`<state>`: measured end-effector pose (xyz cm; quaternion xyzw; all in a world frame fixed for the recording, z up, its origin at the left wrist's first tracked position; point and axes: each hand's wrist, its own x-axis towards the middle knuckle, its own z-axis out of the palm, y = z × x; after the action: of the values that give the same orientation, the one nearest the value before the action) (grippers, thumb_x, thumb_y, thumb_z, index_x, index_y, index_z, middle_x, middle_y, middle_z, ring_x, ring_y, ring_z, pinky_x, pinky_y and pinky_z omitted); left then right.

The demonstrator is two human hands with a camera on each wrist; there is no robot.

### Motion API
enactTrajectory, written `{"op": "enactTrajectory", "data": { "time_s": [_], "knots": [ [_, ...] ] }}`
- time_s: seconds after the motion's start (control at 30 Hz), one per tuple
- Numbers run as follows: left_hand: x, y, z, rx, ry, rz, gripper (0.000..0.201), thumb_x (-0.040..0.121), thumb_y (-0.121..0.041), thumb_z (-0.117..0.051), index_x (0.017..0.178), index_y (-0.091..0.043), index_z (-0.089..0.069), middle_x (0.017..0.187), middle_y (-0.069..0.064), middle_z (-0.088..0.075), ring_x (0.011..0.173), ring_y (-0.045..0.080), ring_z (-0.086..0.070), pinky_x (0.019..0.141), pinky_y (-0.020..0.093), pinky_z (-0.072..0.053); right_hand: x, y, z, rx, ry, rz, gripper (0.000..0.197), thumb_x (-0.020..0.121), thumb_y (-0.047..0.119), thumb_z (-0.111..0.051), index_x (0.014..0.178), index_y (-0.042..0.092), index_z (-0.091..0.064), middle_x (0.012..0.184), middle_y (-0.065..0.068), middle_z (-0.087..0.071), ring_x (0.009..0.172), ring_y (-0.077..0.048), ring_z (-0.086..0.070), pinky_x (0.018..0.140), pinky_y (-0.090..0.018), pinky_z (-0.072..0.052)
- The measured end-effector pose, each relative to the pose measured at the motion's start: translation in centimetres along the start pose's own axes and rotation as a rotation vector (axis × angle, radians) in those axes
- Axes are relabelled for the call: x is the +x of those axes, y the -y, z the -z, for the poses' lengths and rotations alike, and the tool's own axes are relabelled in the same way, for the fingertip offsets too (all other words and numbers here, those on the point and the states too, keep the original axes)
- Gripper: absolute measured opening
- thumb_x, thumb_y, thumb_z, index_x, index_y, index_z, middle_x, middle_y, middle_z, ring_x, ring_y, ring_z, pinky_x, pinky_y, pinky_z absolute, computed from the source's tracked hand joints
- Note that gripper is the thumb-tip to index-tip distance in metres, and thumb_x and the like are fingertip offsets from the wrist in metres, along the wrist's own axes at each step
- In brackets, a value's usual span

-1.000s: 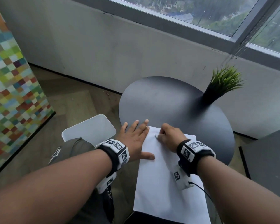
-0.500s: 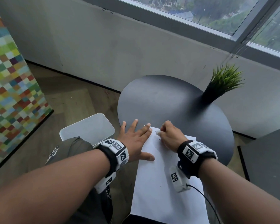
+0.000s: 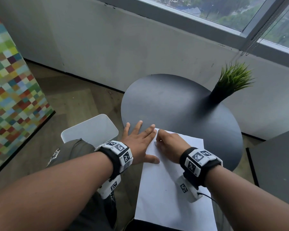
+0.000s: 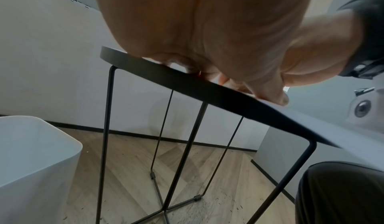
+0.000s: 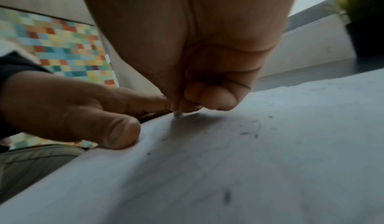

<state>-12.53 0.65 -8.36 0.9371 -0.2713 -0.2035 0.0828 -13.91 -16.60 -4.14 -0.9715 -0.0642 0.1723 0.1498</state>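
Observation:
A white sheet of paper (image 3: pixel 170 189) lies on the near edge of a round black table (image 3: pixel 173 100) and hangs over it toward me. My left hand (image 3: pixel 138 140) lies flat with fingers spread; its fingers rest on the tabletop and its thumb presses the sheet's left edge. My right hand (image 3: pixel 168 144) is curled on the sheet's far left corner, right beside the left forefinger. In the right wrist view its fingertips (image 5: pixel 207 99) pinch that corner of the paper (image 5: pixel 249 161). The left wrist view shows my left hand (image 4: pixel 207 30) on the table rim (image 4: pixel 187 79).
A potted green grass plant (image 3: pixel 230 84) stands at the table's far right. A white bin (image 3: pixel 90 130) sits on the floor to the left of the table. A coloured mosaic panel (image 3: pixel 10 89) is at far left, a dark cabinet (image 3: pixel 277 164) at right.
My right hand has crept left along the sheet's far edge to its corner, closing up against the left forefinger. The left hand has stayed flat in place.

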Motion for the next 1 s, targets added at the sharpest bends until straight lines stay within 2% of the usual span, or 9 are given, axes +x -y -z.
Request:
{"op": "enactTrajectory", "data": {
  "time_s": [0.13,0.23,0.3,0.47,0.53,0.63,0.7,0.83,1.0],
  "knots": [
    [0.1,-0.1,0.1,0.005,0.021,0.003,0.113,0.079,-0.091,-0.039,0.162,-0.031,0.007,0.167,-0.017,0.023,0.153,0.027,0.027,0.117,0.066,0.014,0.8,-1.7,1.3,0.032,-0.111,-0.179,0.010,0.093,0.026,-0.049,0.098,0.017,-0.048,0.095,-0.013,-0.065,0.084,-0.033,-0.058,0.072,-0.035,-0.049],
    [-0.1,0.0,0.1,-0.003,0.008,0.002,0.112,0.079,-0.091,-0.041,0.162,-0.032,0.007,0.167,-0.017,0.022,0.153,0.028,0.025,0.117,0.066,0.013,0.2,0.3,0.3,-0.020,-0.029,-0.046,0.015,0.095,0.019,-0.044,0.109,0.012,-0.048,0.100,-0.015,-0.064,0.090,-0.035,-0.059,0.075,-0.037,-0.047],
    [-0.1,0.0,0.2,0.002,0.005,0.000,0.111,0.079,-0.090,-0.041,0.162,-0.033,0.007,0.167,-0.017,0.021,0.154,0.028,0.024,0.118,0.066,0.013,-0.4,1.0,-0.4,-0.031,0.011,0.042,0.017,0.097,0.022,-0.045,0.111,0.013,-0.048,0.100,-0.015,-0.065,0.092,-0.035,-0.059,0.074,-0.037,-0.045],
    [-0.2,-0.1,0.4,0.015,0.033,0.015,0.113,0.079,-0.091,-0.040,0.162,-0.031,0.007,0.167,-0.016,0.022,0.153,0.026,0.026,0.118,0.065,0.014,0.8,-2.8,2.2,0.082,-0.106,-0.251,0.009,0.091,0.026,-0.053,0.094,0.018,-0.052,0.091,-0.007,-0.065,0.085,-0.030,-0.058,0.070,-0.033,-0.046],
    [-0.2,-0.2,0.5,0.020,0.026,0.019,0.113,0.078,-0.092,-0.039,0.162,-0.030,0.007,0.167,-0.014,0.022,0.153,0.026,0.025,0.118,0.065,0.012,0.2,-3.1,2.7,0.157,-0.148,-0.246,0.007,0.091,0.025,-0.055,0.096,0.020,-0.054,0.085,-0.002,-0.066,0.081,-0.027,-0.062,0.072,-0.034,-0.052],
    [-0.3,-0.6,0.8,0.029,0.005,0.057,0.114,0.081,-0.090,-0.039,0.163,-0.024,0.006,0.169,-0.005,0.021,0.155,0.025,0.020,0.120,0.064,0.008,-1.3,-2.6,1.5,0.220,-0.110,-0.210,0.006,0.091,0.028,-0.057,0.093,0.023,-0.055,0.077,0.000,-0.067,0.067,-0.020,-0.064,0.066,-0.034,-0.056],
    [-0.5,-1.1,1.0,0.018,-0.008,0.097,0.114,0.083,-0.087,-0.039,0.163,-0.017,0.003,0.169,0.001,0.022,0.156,0.024,0.018,0.122,0.062,0.004,-2.1,-2.4,0.7,0.192,-0.065,-0.230,0.007,0.091,0.029,-0.056,0.089,0.023,-0.052,0.082,-0.002,-0.066,0.075,-0.024,-0.064,0.071,-0.037,-0.056],
    [-1.5,-1.6,1.3,-0.019,-0.049,0.131,0.104,0.086,-0.085,-0.037,0.160,-0.013,-0.018,0.170,0.003,0.015,0.157,0.024,0.012,0.123,0.060,0.001,-2.5,-3.6,0.1,0.124,-0.130,-0.276,0.006,0.092,0.028,-0.052,0.093,0.023,-0.049,0.096,-0.004,-0.061,0.089,-0.027,-0.057,0.078,-0.036,-0.048],
    [-2.6,0.1,1.8,-0.050,-0.115,-0.036,0.049,0.098,-0.062,-0.046,0.131,-0.028,-0.058,0.169,-0.003,-0.010,0.156,0.016,0.004,0.124,0.053,0.000,-2.0,-5.1,0.3,0.051,-0.183,-0.185,0.006,0.093,0.029,-0.052,0.096,0.026,-0.048,0.101,-0.002,-0.057,0.096,-0.028,-0.053,0.084,-0.037,-0.044]
  ]
}}
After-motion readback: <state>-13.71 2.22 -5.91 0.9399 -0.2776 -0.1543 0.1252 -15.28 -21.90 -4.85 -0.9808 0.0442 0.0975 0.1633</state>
